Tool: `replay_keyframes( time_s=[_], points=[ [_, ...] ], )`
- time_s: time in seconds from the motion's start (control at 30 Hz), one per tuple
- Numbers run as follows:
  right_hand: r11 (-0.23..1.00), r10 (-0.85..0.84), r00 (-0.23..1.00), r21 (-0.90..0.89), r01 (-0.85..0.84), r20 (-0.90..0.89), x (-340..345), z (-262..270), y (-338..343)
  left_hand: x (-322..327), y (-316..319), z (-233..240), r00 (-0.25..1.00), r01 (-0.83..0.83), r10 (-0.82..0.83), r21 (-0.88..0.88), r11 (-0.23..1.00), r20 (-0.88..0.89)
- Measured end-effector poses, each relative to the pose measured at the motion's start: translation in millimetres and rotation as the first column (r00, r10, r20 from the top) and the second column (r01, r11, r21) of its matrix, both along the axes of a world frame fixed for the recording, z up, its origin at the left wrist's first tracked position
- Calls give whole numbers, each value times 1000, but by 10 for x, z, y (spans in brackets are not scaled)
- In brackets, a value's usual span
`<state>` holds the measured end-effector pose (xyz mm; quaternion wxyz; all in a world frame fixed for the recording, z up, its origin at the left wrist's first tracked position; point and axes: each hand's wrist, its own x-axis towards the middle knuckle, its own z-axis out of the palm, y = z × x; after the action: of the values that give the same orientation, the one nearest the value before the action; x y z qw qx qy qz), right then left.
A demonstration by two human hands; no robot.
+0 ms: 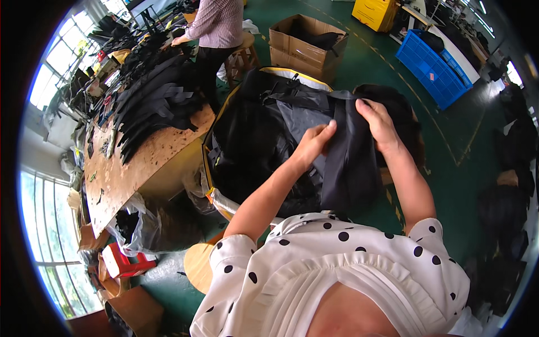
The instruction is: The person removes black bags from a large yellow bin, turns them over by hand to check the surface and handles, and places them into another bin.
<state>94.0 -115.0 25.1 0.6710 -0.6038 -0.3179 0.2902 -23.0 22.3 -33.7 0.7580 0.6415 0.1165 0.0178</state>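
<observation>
Black fabric [351,156], seemingly part of a sewn item, hangs between my hands. My left hand [313,143] grips its near left part, thumb on top and fingers hidden behind the cloth. At its upper right edge, my right hand [377,122] pinches the fabric between thumb and fingers. More black items, some with straps, fill a large container with a yellow-edged rim [227,101] beneath my hands. What exactly those items are cannot be told.
At left stands a wooden table [147,162] with black fabric strips [156,101]. A person [219,25] works beyond it. Ahead are a cardboard box [294,52] and a blue plastic crate [433,69]. A red stool [126,261] and a plastic bag [143,227] lie at lower left.
</observation>
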Motion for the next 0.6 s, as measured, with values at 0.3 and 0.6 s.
replay_keyframes(
  time_s=[0.3,0.6],
  points=[
    [879,-381,789,-74,470,482,271,194,-145,99,10,611,942,-323,288,238,916,173],
    [972,41,992,234,-11,-122,64,685,68,-149,481,1327,764,-290,509,-493,820,397]
  ],
)
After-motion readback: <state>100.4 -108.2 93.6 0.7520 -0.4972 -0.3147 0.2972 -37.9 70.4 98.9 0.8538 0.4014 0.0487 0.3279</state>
